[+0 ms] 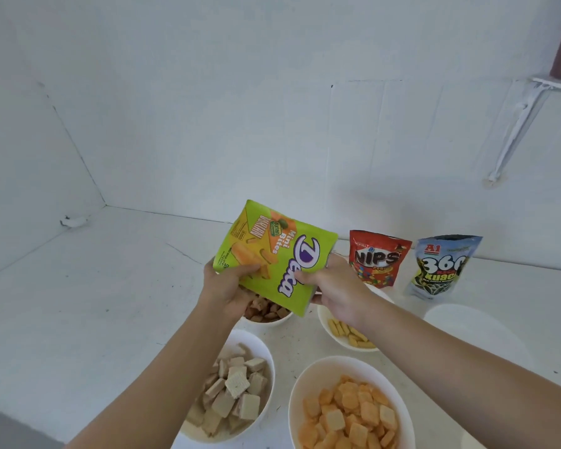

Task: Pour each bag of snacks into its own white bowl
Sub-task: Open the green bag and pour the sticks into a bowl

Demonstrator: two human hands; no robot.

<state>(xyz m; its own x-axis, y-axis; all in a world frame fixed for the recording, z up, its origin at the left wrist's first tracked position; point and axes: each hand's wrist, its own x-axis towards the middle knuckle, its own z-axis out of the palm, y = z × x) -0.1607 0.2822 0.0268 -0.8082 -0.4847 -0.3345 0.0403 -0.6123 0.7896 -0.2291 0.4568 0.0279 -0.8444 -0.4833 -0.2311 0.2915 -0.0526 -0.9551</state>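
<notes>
Both hands are up on the green Deka bag (274, 254) right now. It sits in mid-air, turned sideways so the print runs on a slant, above the far bowls. The left hand (229, 286) grips the lower left corner, thumb across the front and fingers tucked behind. The right hand (336, 286) pinches the bag's right edge, thumb on the printed face. I cannot tell whether the top is torn open.

Directly under the bag is a white bowl of brown snacks (266, 321), partly covered by it. Just to the right is a bowl of yellow sticks (324, 322), with the right wrist passing over its rim. Nearer the camera are 2 more filled bowls: pale wafer squares (250, 341) on the left and orange crackers (324, 371) on the right. Another white bowl (467, 325) sits further right with nothing showing inside.

At the back of the white tabletop (78, 286), 2 pouches stand upright side by side: the red Nips bag (378, 259) and the blue 360 Kuaci bag (441, 267).
</notes>
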